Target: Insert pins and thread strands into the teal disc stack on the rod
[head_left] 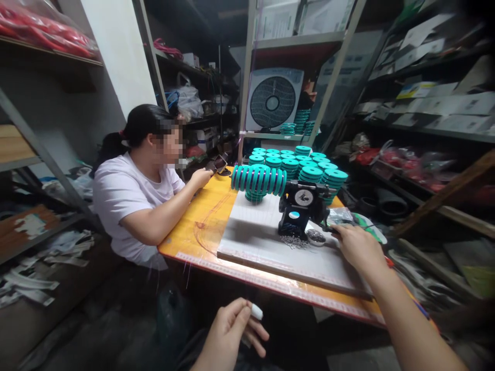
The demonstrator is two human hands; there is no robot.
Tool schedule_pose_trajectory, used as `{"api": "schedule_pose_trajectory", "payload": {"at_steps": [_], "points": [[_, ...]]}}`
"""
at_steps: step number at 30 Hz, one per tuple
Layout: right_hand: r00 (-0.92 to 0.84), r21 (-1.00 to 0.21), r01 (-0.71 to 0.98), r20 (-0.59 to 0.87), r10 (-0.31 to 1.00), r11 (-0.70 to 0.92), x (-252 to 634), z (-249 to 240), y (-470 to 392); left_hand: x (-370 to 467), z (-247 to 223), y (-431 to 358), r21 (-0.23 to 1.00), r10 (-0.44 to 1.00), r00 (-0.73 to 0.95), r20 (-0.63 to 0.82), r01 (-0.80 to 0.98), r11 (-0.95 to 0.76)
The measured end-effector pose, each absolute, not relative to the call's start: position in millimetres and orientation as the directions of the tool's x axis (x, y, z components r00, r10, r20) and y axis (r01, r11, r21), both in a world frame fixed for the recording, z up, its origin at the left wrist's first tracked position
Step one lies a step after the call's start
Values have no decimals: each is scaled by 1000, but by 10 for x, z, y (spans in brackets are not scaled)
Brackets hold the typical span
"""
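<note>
My right hand (358, 248) is closed around a dark handle (333, 228) at the right side of a small black machine (300, 203). A row of teal spools (260, 180) sits side by side on its horizontal shaft, with dark purple bands between them. My left hand (232, 330) is in front of the table edge, below the board. Its thumb presses against the index finger, which wears a white fingertip cover (256, 312); the other fingers are loosely bent. Whether anything is pinched there I cannot make out. Small metal pieces (294, 242) lie before the machine, beside a dish (316, 237) of them.
A pale board (247, 234) lies on the yellow table (181, 232). Stacks of teal spools (309, 172) stand behind the machine. At the left, a person (131, 196) holds a dark object (220, 164). A box fan (274, 100) and loaded shelves (444, 123) surround the table.
</note>
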State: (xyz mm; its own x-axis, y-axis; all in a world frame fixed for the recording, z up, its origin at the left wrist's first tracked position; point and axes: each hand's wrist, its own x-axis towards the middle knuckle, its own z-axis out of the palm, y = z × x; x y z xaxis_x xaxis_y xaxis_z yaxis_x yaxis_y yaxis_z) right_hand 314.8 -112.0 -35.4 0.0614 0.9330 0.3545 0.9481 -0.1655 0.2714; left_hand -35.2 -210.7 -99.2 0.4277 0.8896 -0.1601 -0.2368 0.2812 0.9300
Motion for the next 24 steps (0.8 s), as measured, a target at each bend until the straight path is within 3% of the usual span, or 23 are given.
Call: {"api": "schedule_pose_trajectory", "payload": {"at_steps": [24], "points": [[76,247,954,355,932,-172,3146,-366,-1158,-303,-1030,-2088,876,867,457,-197,-314,365]]}}
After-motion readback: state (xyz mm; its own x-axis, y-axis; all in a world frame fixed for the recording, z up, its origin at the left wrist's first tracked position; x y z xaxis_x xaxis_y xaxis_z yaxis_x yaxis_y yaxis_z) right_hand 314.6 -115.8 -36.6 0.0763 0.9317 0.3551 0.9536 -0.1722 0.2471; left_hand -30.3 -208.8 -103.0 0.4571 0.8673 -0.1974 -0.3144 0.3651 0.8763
